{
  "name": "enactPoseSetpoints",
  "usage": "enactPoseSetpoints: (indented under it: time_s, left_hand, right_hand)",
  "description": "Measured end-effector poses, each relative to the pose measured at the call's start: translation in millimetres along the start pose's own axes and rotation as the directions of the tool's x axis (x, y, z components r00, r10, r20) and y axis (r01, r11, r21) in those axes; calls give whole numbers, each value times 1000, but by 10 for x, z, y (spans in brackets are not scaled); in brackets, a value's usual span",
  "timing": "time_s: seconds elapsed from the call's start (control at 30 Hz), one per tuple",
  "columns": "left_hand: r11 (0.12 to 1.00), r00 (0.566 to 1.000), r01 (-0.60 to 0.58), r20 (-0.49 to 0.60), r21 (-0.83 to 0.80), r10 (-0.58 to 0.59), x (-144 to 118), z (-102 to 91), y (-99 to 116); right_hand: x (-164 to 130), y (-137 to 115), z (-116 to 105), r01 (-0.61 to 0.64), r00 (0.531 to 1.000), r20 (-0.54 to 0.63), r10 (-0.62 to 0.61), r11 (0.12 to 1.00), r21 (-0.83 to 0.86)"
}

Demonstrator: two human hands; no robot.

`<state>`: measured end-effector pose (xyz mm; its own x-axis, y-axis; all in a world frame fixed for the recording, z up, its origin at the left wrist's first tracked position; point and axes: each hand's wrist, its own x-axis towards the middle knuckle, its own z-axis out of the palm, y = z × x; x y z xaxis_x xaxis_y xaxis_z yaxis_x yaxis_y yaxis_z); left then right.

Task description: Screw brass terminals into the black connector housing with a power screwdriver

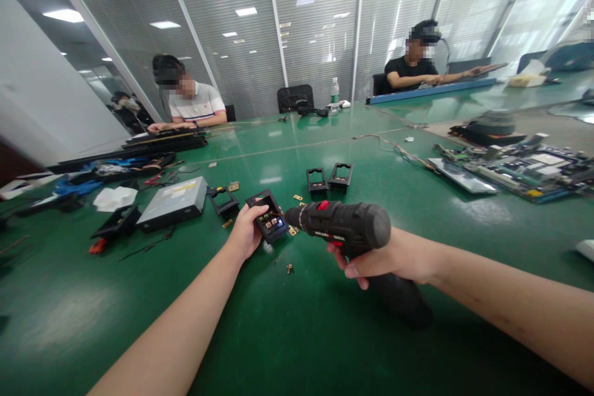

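My left hand grips a black plastic frame by its left side, tilted up off the green table, with small brass parts showing inside it. My right hand is wrapped round the handle of a black and red cordless drill. The drill's chuck points left at the frame's right edge; whether its tip touches is too small to tell. Small brass plates lie behind the frame. A few small screws rest on the table in front of it.
Similar black frames stand behind the drill and left of my hand. A silver disc drive lies at the left, near cables and white paper. Circuit boards lie at the right. Two people sit across the table.
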<state>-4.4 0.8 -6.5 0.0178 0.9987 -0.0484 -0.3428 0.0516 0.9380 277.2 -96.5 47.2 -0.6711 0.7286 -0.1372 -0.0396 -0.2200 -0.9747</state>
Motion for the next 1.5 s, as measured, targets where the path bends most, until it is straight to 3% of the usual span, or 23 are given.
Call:
enactPoseSetpoints:
  time_s: [0.9,1.5]
  left_hand:
    - [1000,1000,8,-7,-2,-8,-26,-7,19]
    - [1000,1000,4,9,15,-4,-10,-6,10]
  right_hand:
    - [12,49,10,43,996,78,-36,995,-86]
    - [-7,20,29,15,999,46,-7,986,-163]
